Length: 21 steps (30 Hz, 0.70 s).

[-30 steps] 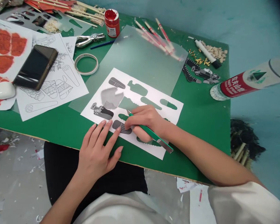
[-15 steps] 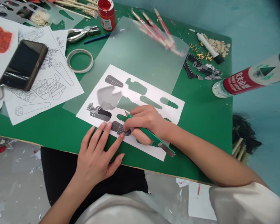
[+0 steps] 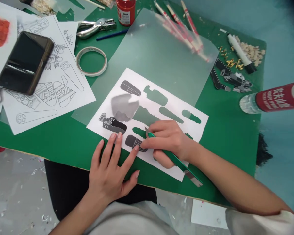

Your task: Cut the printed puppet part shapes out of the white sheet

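Only had the head view on my feed. The white sheet [image 3: 106, 104] sat near the front edge of the green bench [image 3: 222, 137], partly over a translucent sheet [image 3: 181, 65], with several shapes already cut out. My right hand [image 3: 168, 140] had its fingers wrapped around a green craft knife [image 3: 177, 160], blade forward over the middle of the white sheet. My left hand [image 3: 112, 173] wasn't gripping anything: fingers spread flat along the near edge, index tip at a dark printed shape [image 3: 131, 141].

What worried me was that index finger being so near the knife hand. If the blade skidded, or the wrist swung, it could've nicked a fingertip. I also figured the paper might slide or twist, since only fingertips sat on one edge and the plastic looked slick. The narrow strips between holes would probably tear if it dragged.

Couldn't tell whether the blade tip actually touched paper. My right hand covered part of the sheet, the grey patch [image 3: 124, 106] was too blurry to call (shadow, maybe?), and the frame chopped off the bottle [image 3: 279, 98] and the red jar [image 3: 125, 14].
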Available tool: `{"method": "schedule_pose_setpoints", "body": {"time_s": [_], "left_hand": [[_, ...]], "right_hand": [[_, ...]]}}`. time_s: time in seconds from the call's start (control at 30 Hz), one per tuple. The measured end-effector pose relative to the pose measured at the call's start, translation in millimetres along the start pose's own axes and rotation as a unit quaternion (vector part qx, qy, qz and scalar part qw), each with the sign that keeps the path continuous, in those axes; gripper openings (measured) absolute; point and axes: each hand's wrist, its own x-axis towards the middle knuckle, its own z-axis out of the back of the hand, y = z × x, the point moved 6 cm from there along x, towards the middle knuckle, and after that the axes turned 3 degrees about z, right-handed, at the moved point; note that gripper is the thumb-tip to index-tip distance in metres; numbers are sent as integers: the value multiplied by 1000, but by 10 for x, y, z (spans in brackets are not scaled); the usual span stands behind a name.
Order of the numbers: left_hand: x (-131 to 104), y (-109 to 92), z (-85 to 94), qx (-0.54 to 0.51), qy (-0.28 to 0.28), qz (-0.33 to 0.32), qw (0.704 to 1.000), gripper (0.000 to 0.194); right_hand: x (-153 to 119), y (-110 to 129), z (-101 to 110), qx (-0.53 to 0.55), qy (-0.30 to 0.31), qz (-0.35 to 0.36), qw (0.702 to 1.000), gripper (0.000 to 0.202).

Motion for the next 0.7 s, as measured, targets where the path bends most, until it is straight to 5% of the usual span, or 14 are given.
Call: {"method": "schedule_pose_setpoints", "body": {"time_s": [0.7], "left_hand": [[90,23,77,-2,30,-13,999,68]], "right_hand": [[-214,-67,-96,-41,65,-17,997,26]]}}
